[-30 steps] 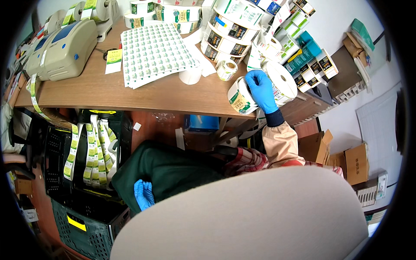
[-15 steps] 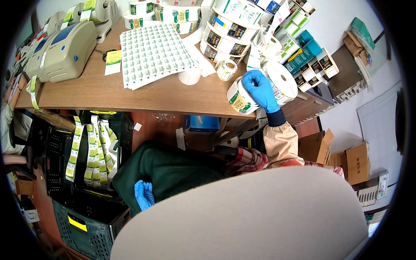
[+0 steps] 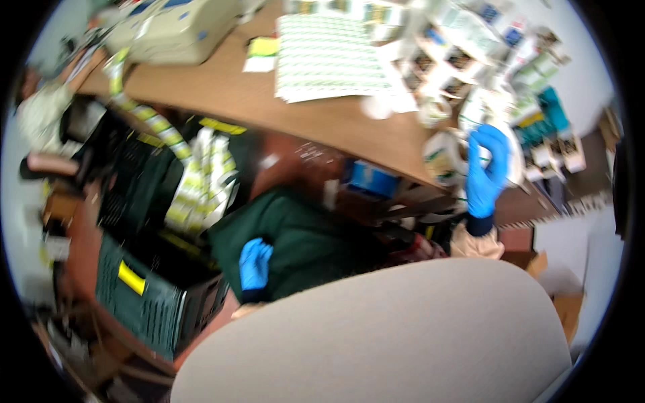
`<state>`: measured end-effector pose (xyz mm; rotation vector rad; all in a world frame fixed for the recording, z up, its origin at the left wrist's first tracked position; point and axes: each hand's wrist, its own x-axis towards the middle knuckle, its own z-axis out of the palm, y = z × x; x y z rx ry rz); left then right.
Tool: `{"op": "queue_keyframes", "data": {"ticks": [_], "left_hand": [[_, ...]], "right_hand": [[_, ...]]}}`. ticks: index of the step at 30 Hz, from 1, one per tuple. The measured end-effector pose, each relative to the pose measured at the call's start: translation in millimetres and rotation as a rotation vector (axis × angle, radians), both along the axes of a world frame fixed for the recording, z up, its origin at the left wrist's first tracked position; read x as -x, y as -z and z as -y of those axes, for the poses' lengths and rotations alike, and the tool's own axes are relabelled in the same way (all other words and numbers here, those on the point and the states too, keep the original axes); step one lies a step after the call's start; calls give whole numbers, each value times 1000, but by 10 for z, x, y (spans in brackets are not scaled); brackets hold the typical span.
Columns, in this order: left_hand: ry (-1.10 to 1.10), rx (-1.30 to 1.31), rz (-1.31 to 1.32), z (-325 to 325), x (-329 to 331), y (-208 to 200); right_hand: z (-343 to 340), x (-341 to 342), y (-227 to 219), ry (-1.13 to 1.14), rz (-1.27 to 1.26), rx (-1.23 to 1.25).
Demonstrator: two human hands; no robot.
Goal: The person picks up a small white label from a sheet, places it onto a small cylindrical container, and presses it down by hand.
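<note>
White label roll: on the desk, at its front right corner, close to the edge.
Right hand: blue-gloved, at the desk's right end, just beside the roll; half open, thumb and forefinger bent into a ring. Blur prevents telling whether anything is held between the tips.
Roll grip: judged best taken squarely across the winding and core together, so that the layers do not slip sideways; an outward nudge could send the roll off the desk edge.
Big roll: on the desk's right end, partly behind the right hand; likely to crowd the fingers on that side.
Roll stack: towards the desk's back right; a knock could topple it.
Left hand: below the desk front, against dark green cloth; fingers loosely curled, nothing visible in it.
Label sheets: mid-desk.
Label strip: hangs off the desk's front left; a snag hazard.
Dark green crate: below the desk's left part.
Grey panel: in front of the desk, hiding most of both forearms.
</note>
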<state>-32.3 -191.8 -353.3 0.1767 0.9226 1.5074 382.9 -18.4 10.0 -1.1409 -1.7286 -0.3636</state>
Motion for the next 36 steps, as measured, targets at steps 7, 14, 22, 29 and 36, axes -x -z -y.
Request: {"op": "queue_keyframes", "data": {"ticks": [7, 14, 22, 29, 36], "left_hand": [[16, -66, 143, -102, -90, -303], [158, -7, 159, -142, -101, -450], [210, 66, 40, -139, -189, -294], [12, 113, 55, -156, -145, -299], [-136, 47, 97, -193, -175, -340]], "right_hand": [[324, 1779, 845, -856, -555, 764], [534, 2747, 3127, -742, -917, 1222], [473, 2700, 3253, -777, -971, 1419], [434, 2728, 3106, -890, -1025, 1430], [430, 2681, 3302, -948, -772, 1419]]}}
